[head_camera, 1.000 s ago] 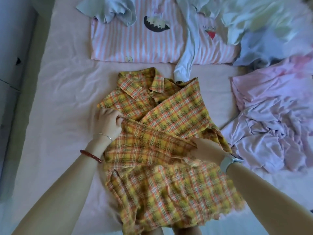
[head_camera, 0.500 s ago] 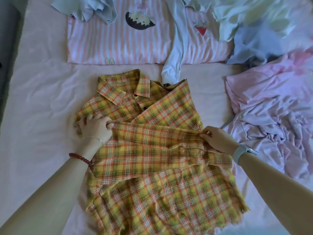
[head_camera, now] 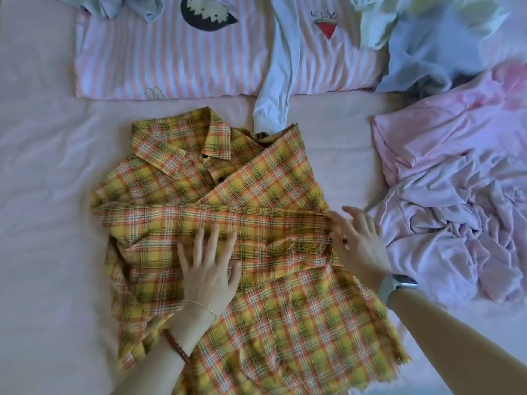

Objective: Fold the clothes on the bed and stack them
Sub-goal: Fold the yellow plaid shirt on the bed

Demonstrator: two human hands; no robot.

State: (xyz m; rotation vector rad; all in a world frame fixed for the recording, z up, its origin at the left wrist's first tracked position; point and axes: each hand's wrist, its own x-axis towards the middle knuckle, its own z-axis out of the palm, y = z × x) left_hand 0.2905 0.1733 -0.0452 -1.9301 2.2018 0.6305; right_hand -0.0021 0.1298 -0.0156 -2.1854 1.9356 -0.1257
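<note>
The yellow-and-orange plaid shirt lies collar-up on the pink bed sheet, both sleeves crossed over its chest, so the step in hand looks like smoothing the sleeve folds flat before the body is folded. The left hand rests palm-down on the shirt with its fingers straight and spread, pressing the crossed sleeve that runs just beyond its fingertips. The right hand lies at the shirt's right edge, its grip loose and open, fingers straight and touching the cloth where the sleeve end sits; it pinches nothing. The next move probably calls for taking the frayed hem, near both wrists, and bringing it up toward the collar beyond the hands, keeping the sleeves from slipping. The shirt is a thin woven cotton-like fabric, softly creased, with a ragged bottom edge. Beyond the hands lies a pink-striped pillow with a pale sleeve draped over it; to the right of the right hand sits a crumpled heap of pale pink and lilac clothes, soft and limp, not yet folded.
</note>
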